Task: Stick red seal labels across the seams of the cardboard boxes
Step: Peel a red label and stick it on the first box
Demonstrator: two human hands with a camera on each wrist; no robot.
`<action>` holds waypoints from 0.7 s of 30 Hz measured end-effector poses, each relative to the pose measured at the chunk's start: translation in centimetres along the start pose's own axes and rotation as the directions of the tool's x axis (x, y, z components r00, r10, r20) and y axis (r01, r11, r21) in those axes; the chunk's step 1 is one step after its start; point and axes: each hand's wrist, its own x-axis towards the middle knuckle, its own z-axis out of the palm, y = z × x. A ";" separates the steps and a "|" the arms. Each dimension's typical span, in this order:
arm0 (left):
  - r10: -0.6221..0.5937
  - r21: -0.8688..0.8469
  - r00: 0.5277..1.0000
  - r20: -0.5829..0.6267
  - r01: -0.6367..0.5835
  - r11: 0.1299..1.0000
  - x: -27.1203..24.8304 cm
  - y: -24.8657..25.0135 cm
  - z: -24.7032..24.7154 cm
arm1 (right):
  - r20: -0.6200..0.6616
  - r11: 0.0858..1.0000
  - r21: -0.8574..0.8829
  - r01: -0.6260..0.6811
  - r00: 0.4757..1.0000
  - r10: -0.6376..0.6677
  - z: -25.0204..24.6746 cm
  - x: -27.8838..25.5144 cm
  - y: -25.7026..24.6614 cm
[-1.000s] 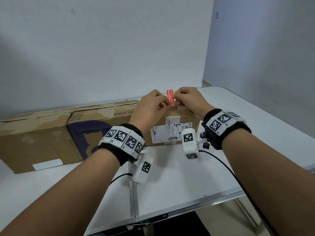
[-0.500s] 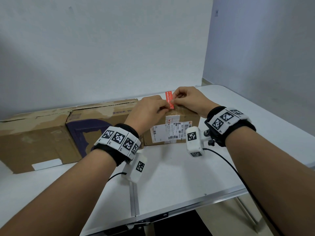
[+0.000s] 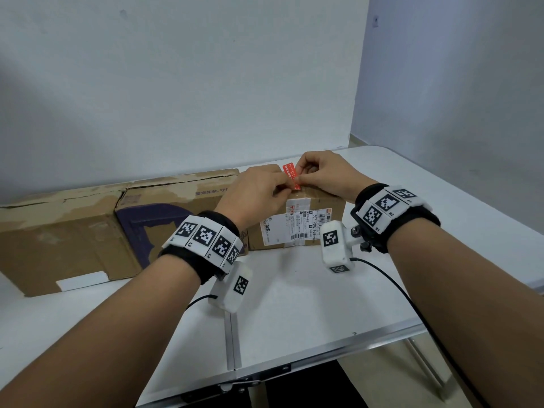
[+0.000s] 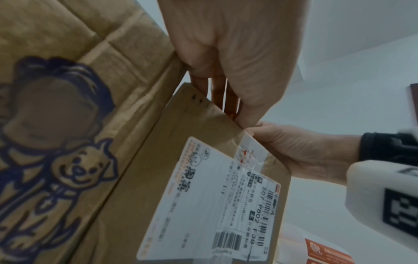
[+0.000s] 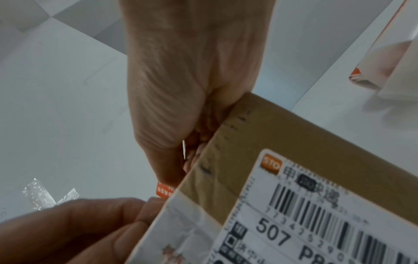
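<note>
A small cardboard box (image 3: 329,201) with a white shipping label stands on the white table (image 3: 294,304). Over its top, both hands hold a red seal label (image 3: 290,175). My left hand (image 3: 283,192) pinches the label's near end from the left. My right hand (image 3: 303,179) pinches it from the right. The label's lower end is at the box's front top edge; whether it touches the cardboard is hidden by the fingers. In the right wrist view a corner of the red label (image 5: 164,191) shows beside the box edge (image 5: 282,134).
Two bigger cardboard boxes stand left of the small one: a plain one (image 3: 59,231) and one with a purple print (image 3: 176,207). A wall rises close behind. A sheet of red labels (image 4: 325,251) lies on the table right of the small box. The table's front edge (image 3: 323,357) is near my forearms.
Both hands have brought the red label down, from standing above the small box to lying low over its top. Both pinches are kept.
</note>
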 end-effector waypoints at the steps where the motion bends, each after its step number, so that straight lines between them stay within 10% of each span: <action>1: 0.001 0.001 1.000 0.005 -0.001 1.000 0.0 -0.1 0.0 | 0.004 1.000 -0.007 -0.001 1.000 0.001 0.0 0.0 0.0; 21: -0.021 -0.008 0.995 0.102 0.022 1.000 -0.2 -0.1 -0.9 | -0.019 0.965 -0.193 -0.178 0.984 0.178 0.2 0.4 0.5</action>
